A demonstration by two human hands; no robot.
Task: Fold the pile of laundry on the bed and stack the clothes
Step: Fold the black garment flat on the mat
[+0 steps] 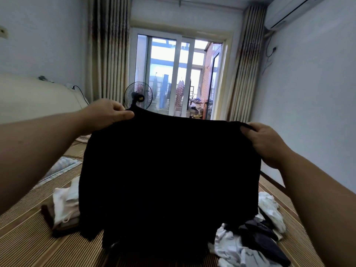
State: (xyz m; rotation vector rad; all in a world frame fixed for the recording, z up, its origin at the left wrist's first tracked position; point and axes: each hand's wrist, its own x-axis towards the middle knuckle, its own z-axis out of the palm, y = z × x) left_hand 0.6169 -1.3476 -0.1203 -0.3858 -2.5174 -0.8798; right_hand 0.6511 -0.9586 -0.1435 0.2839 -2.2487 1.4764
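Observation:
A black garment (pixel 169 180) hangs spread out in the air over the bed. My left hand (pixel 107 112) pinches its top left corner and my right hand (pixel 264 141) pinches its top right corner. Its lower edge reaches down to the striped bed mat (pixel 25 243). A small stack of folded clothes (pixel 63 209), white on brown, lies on the mat to the left, partly behind the garment. A loose pile of white and dark laundry (pixel 250 239) lies at the lower right.
A patterned pillow (pixel 59 168) lies on the bed's left side. A standing fan (pixel 137 97) is beyond the bed before the glass balcony door (pixel 179 74). A wall runs close along the right, and a white cabinet (pixel 28 95) stands at the left.

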